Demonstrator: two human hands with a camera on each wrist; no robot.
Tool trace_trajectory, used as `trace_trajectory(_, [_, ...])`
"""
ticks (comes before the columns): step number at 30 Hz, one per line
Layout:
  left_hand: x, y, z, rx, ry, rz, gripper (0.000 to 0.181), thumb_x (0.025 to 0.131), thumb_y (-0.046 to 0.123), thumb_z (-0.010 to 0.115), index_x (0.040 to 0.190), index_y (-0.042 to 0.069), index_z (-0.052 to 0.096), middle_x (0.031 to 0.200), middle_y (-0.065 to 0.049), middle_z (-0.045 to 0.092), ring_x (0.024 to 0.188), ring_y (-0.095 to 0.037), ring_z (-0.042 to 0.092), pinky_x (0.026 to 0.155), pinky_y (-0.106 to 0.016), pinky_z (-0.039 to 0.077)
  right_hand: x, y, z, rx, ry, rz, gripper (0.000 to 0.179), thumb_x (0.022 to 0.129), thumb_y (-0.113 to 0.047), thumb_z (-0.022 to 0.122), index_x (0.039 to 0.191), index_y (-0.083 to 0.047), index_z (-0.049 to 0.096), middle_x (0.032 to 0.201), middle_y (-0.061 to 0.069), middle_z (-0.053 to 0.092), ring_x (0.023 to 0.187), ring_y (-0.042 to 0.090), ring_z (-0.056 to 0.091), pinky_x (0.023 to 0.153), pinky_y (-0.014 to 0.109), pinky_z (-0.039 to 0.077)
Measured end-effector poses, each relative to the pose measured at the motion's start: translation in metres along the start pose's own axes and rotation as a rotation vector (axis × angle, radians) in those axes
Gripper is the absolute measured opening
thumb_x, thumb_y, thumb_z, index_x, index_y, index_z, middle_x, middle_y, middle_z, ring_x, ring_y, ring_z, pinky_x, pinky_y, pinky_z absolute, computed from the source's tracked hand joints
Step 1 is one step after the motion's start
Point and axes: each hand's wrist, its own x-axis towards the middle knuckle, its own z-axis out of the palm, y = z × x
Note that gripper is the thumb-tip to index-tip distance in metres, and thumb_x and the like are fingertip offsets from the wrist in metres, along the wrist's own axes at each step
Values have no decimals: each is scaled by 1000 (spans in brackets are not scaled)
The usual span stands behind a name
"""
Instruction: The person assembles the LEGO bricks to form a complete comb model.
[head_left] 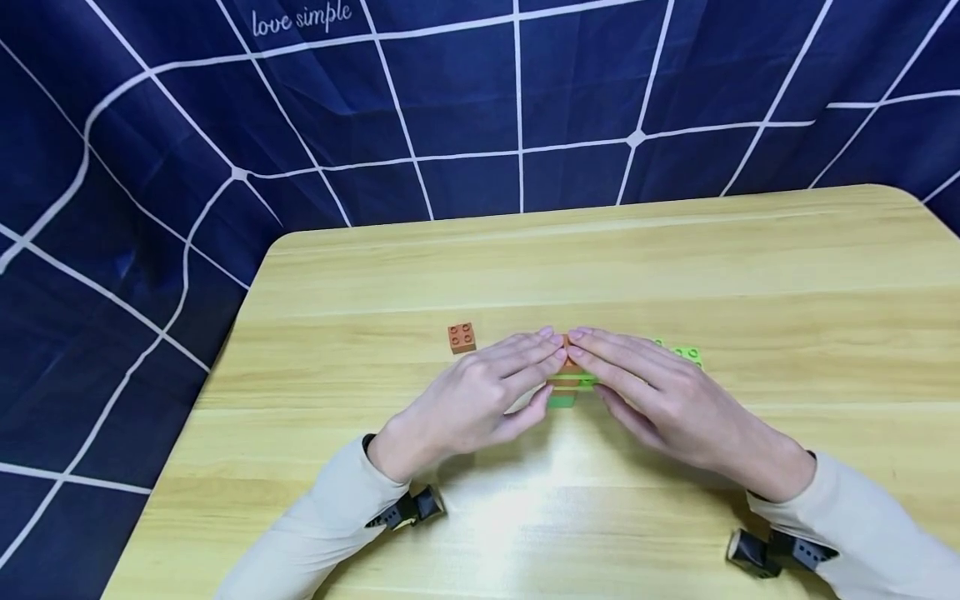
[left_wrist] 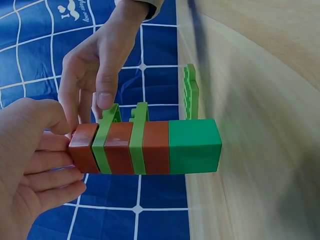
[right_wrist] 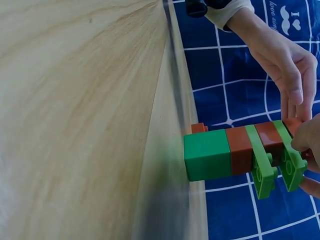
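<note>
An upright stack of toy bricks stands on the table between the hands. From the bottom it has a green brick (left_wrist: 195,146), then orange-brown bricks alternating with thin light-green pieces (right_wrist: 263,170) that jut out to one side. At the top is an orange-brown brick (left_wrist: 82,148), slightly tilted over the light-green piece under it. The left hand (head_left: 480,387) touches this top brick with its fingertips from the left. From the right, fingertips of the right hand (head_left: 678,400) meet the same brick. Both thumbs stand away from it, lower down. Fingers hide part of the top brick.
A loose orange-brown brick (head_left: 462,338) with studs lies on the table to the left of the stack. Partly behind the right hand lies a light-green studded piece (head_left: 690,356). The wooden table (head_left: 360,283) meets a dark blue cloth (head_left: 450,100) with white lines.
</note>
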Motion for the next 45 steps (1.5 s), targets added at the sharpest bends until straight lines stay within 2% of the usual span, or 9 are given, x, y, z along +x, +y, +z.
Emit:
trace_trajectory(7, [1,-1,2,-3,15,6,31,84,8,65,112,-4,68,118,-18,66,117,-27,61,109,-27,42,0,1,1,-2,17,-4,38,101,-17,41,123,8,60,129,22,60,127,26,52,114,28,37])
trace_trajectory(12, [3,-1,2,-17,11,0,30,84,8,65,112,-4,68,118,-19,65,117,-28,61,108,-27,41,-2,2,3,7,62,-7,37,101,-16,42,118,9,63,125,23,62,130,22,50,114,28,38])
trace_trajectory(18, [4,-2,3,-31,2,-12,30,84,8,64,112,-4,68,119,-19,65,117,-28,61,109,-26,41,-4,3,7,16,112,8,35,100,-16,44,115,9,65,121,23,64,124,25,55,112,28,39])
trace_trajectory(23, [4,-4,6,-38,-5,-24,29,85,8,64,111,-3,69,118,-18,65,116,-27,61,108,-26,41,-5,3,9,17,109,23,36,100,-16,44,115,9,65,121,23,64,120,28,57,112,27,40])
trace_trajectory(27, [3,-3,7,-23,-14,-17,29,85,8,64,111,-3,69,118,-18,65,116,-27,62,108,-26,42,-6,3,5,26,55,53,38,101,-19,43,121,7,62,126,21,62,127,23,53,113,26,38])
trace_trajectory(34, [1,-2,7,2,-19,-7,29,85,9,65,111,-2,69,118,-18,66,116,-27,62,107,-27,43,-15,5,-8,1,1,158,46,102,-31,42,125,4,61,130,19,59,132,16,47,114,22,35])
trace_trajectory(40, [0,-1,4,9,-24,-10,29,85,9,65,111,-2,69,119,-17,66,117,-27,61,108,-27,42,-38,14,-18,-29,-62,292,50,102,-41,40,129,-4,60,136,13,56,133,15,46,116,18,29])
trace_trajectory(43, [-1,-1,3,11,-21,-7,29,84,9,66,111,-2,69,119,-18,66,117,-27,61,108,-28,43,-51,18,-23,-56,-103,355,53,101,-45,40,129,-5,61,135,13,57,130,18,49,115,13,26])
trace_trajectory(45, [-2,-1,3,10,-17,-8,29,84,8,66,110,-2,69,118,-18,66,116,-27,61,107,-28,43,-59,20,-26,-83,-137,404,49,99,-42,47,128,-5,61,134,14,57,127,24,52,115,10,23])
